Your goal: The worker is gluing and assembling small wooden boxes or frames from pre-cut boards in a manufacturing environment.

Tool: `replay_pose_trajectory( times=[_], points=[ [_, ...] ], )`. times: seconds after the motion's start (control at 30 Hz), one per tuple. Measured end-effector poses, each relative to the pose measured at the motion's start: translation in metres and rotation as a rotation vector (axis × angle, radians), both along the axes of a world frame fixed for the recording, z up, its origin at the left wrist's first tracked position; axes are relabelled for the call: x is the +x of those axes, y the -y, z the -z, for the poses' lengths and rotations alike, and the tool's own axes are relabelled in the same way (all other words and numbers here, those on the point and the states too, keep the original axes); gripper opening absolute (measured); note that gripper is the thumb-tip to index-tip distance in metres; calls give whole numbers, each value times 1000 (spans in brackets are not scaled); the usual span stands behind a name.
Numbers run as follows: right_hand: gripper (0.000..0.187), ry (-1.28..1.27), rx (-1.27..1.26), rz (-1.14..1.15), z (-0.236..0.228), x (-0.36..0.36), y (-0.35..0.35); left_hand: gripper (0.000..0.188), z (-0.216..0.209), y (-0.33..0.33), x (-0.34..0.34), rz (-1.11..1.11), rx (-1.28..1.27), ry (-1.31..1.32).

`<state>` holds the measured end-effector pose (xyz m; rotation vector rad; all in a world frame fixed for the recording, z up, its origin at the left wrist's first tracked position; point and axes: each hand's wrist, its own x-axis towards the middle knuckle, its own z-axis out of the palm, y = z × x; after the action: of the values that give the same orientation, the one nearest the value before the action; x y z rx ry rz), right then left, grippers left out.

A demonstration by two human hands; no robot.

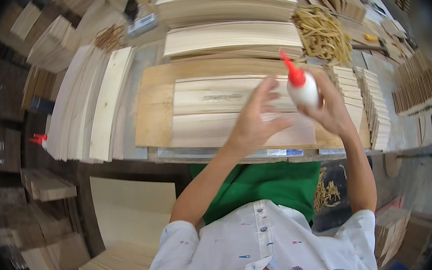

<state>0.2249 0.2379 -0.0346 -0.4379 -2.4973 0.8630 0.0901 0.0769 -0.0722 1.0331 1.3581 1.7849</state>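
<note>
My right hand (329,104) is wrapped round a white squeeze bottle (303,94) with a red pointed nozzle, which tips up and to the left. It hangs above the right part of the work board. Just left of the bottle, my left hand (258,116) holds nothing, its fingers apart and slightly blurred. Below both hands, pale thin wood panels (207,102) lie side by side on a tan wooden board (152,107). A dark smudge or mark shows on the upper panel.
Stacked long boards (230,36) lie behind the work board, more boards (111,103) to the left. A heap of tan bands (323,33) sits at the back right. Short slats (371,104) and upright small pieces (419,86) stand right. Another red-tipped nozzle (38,138) shows far left.
</note>
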Motion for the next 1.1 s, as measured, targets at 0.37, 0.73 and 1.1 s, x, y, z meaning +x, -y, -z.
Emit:
replay_pose_trajectory(
  times=[0.37,0.73,1.1],
  points=[
    [83,-558,-1199,-42,59,22,62,45,7,-2,28,7,74,590],
    [55,-837,-1487,-55,51,-20,43,97,30,80,-56,48,-378,-1065],
    [49,-536,-1239,-126,41,-130,27,98,48,107,-123,163,-518,-1071]
  ],
)
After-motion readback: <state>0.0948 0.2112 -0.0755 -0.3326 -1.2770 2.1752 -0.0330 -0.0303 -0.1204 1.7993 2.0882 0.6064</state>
